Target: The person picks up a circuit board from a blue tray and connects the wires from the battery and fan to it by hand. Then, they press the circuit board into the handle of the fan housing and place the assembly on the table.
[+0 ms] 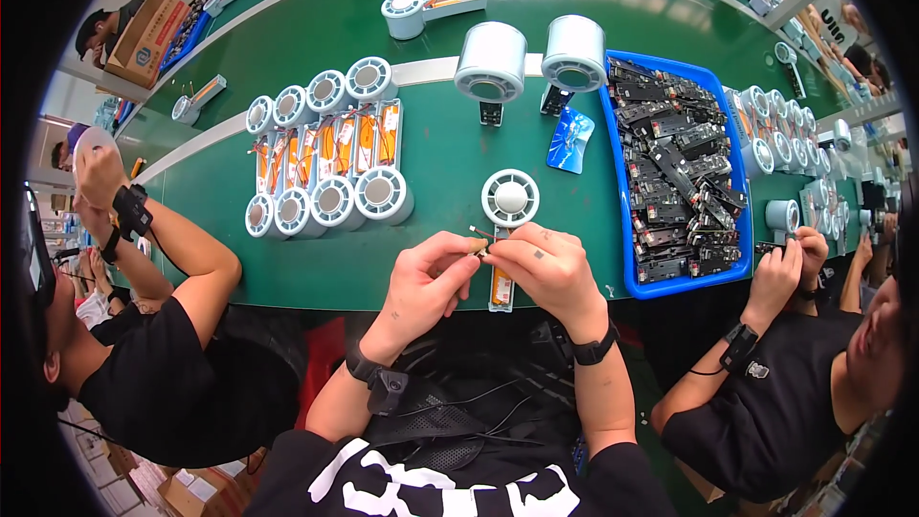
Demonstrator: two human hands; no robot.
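Observation:
A light blue handheld fan (510,198) lies before me on the green table, its round head away from me. Its handle is uncovered and shows an orange battery (501,289), partly hidden by my fingers. Over that handle, my left hand (429,280) and my right hand (548,271) meet fingertip to fingertip, both closed in a pinch. Thin wires (480,232) stick out between them. Just what sits at the fingertips is too small to make out clearly.
To the left stand two rows of fans (330,158) with orange batteries in their handles. A blue tray (627,220) heaped with black parts is at the right. Two upright fans (491,57) and a blue card (571,141) are ahead. Co-workers sit on either side.

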